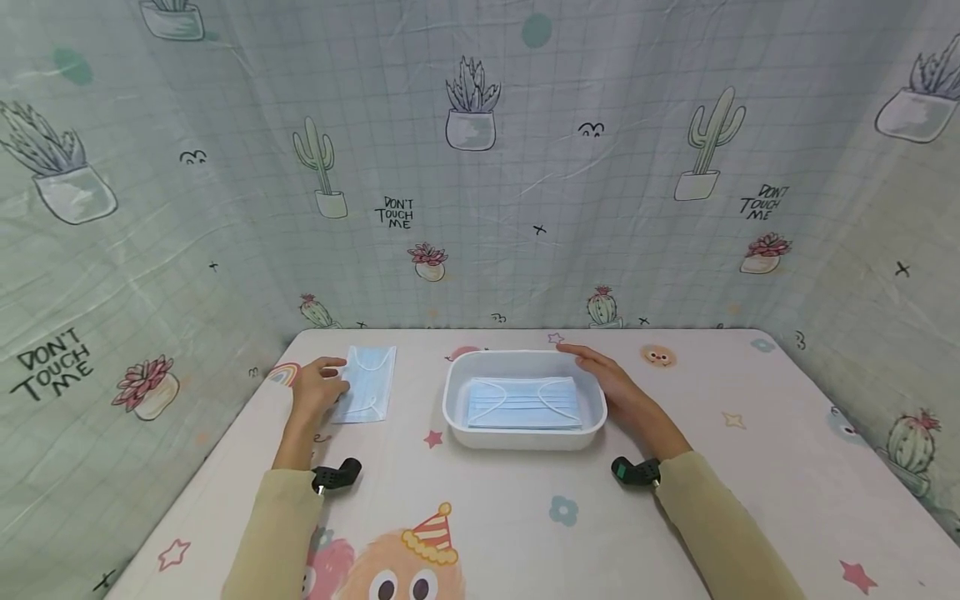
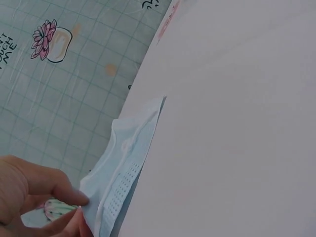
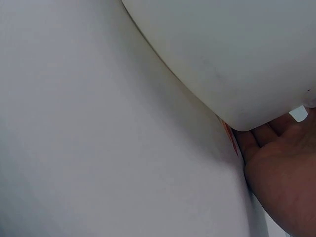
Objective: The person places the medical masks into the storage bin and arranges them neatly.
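Observation:
A pale blue face mask point(image 1: 367, 385) with white ear loops lies at the left of the table. My left hand point(image 1: 318, 387) is at its left edge, and in the left wrist view the thumb and forefinger pinch that edge point(image 2: 101, 195). To the right stands a white plastic tub point(image 1: 525, 442). Inside it another blue mask point(image 1: 522, 404) lies flat, pleats across, with its ear loops on top. My right hand point(image 1: 618, 385) rests against the tub's back right corner, fingers extended along the outside; the right wrist view shows them partly hidden behind the tub's wall.
A white patterned cloth point(image 1: 495, 517) with cartoon prints covers the table. Behind and at both sides hangs a grid-patterned curtain point(image 1: 540, 183) with cactus drawings. Black camera mounts point(image 1: 337, 473) sit on both wrists.

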Tool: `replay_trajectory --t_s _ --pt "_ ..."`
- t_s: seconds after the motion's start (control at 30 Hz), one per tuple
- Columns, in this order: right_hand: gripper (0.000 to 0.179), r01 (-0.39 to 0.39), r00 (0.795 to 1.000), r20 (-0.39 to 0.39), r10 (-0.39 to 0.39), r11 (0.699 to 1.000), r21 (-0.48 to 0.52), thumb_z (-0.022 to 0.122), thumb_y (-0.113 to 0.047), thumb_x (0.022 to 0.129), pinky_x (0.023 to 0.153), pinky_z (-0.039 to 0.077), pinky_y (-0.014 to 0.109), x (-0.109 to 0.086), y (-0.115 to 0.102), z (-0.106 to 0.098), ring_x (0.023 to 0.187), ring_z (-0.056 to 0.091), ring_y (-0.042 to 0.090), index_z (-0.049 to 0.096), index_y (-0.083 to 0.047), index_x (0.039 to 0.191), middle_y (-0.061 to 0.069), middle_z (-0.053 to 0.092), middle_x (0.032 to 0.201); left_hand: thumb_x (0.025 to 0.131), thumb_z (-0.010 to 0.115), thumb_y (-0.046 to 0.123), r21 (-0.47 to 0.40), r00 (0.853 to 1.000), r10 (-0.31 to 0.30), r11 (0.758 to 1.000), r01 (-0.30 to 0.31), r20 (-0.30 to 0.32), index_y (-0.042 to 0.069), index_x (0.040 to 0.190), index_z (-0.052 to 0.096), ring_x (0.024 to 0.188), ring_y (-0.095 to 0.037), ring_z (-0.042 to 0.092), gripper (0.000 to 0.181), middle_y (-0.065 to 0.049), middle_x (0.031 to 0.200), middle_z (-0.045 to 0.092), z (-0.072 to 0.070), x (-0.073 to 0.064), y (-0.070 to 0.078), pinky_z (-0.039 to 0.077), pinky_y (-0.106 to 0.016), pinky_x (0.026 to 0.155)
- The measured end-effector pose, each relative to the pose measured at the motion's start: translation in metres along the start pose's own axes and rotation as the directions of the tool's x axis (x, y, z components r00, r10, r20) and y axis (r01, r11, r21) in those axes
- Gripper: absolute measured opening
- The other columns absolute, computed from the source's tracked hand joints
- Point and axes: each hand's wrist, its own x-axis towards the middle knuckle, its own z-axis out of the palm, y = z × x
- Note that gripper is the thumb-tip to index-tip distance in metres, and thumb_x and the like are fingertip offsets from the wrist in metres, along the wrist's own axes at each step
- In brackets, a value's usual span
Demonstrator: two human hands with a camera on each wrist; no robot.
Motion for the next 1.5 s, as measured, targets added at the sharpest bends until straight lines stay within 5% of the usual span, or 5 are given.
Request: replay_trajectory --t_s 0.1,0.33,0.63,1.23,1.5 --pt "0.046 0.0 1.0 0.003 0.0 1.0 -0.001 0.032 -0.021 0.113 0.13 0.014 0.059 0.0 0.0002 -0.0001 0.162 0.016 0.031 0.044 -0.02 0.157 0.002 0.027 0.172 0.088 0.062 -0.001 -0.008 1.0 0.011 1.0 -0.011 0.01 0.003 0.138 0.061 0.113 -0.039 0.059 0.051 -0.029 0.141 0.056 -0.0031 -0.0019 0.0008 0.051 -0.025 0.071" --pt "0.046 -0.006 1.0 0.001 0.006 1.0 0.022 0.033 -0.019 0.112 0.13 0.01 0.058 0.0011 -0.0004 0.0004 0.162 0.014 0.029 0.046 -0.019 0.156 0.002 0.027 0.172 0.088 0.066 -0.001 -0.035 0.999 -0.024 0.999 0.025 0.031 0.004 0.139 0.061 0.117 -0.038 0.062 0.051 -0.028 0.139 0.06 -0.0076 -0.0036 0.0036 0.053 -0.029 0.078" --pt "0.046 -0.018 1.0 -0.003 0.019 1.0 0.017 0.033 -0.02 0.112 0.13 0.009 0.059 0.0007 -0.0006 0.0002 0.163 0.013 0.029 0.045 -0.02 0.157 0.001 0.026 0.173 0.089 0.07 0.003 -0.018 0.993 -0.085 0.996 0.087 0.079 0.005 0.139 0.063 0.095 -0.026 0.06 0.05 -0.027 0.136 0.06 -0.0044 0.0015 0.0047 0.047 -0.023 0.065" --pt "0.046 -0.01 1.0 0.004 0.01 1.0 0.025 0.033 -0.02 0.112 0.13 0.009 0.059 -0.0002 -0.0019 0.0006 0.163 0.013 0.029 0.046 -0.019 0.156 0.001 0.027 0.172 0.092 0.055 0.004 -0.024 0.97 -0.095 0.994 0.103 0.224 0.001 0.147 0.055 0.121 -0.035 0.052 0.055 -0.03 0.157 0.041 -0.0104 0.0003 0.0017 0.051 -0.042 0.098" --pt "0.046 0.0 1.0 0.014 -0.001 0.998 0.059 0.035 -0.019 0.111 0.131 0.013 0.056 -0.0002 -0.0015 0.0007 0.162 0.017 0.029 0.046 -0.015 0.156 0.002 0.027 0.172 0.096 0.069 0.013 -0.007 0.966 -0.081 0.996 0.085 0.246 0.001 0.143 0.059 0.119 -0.033 0.055 0.049 -0.028 0.154 0.045 -0.0099 0.0014 0.0007 0.052 -0.043 0.098"
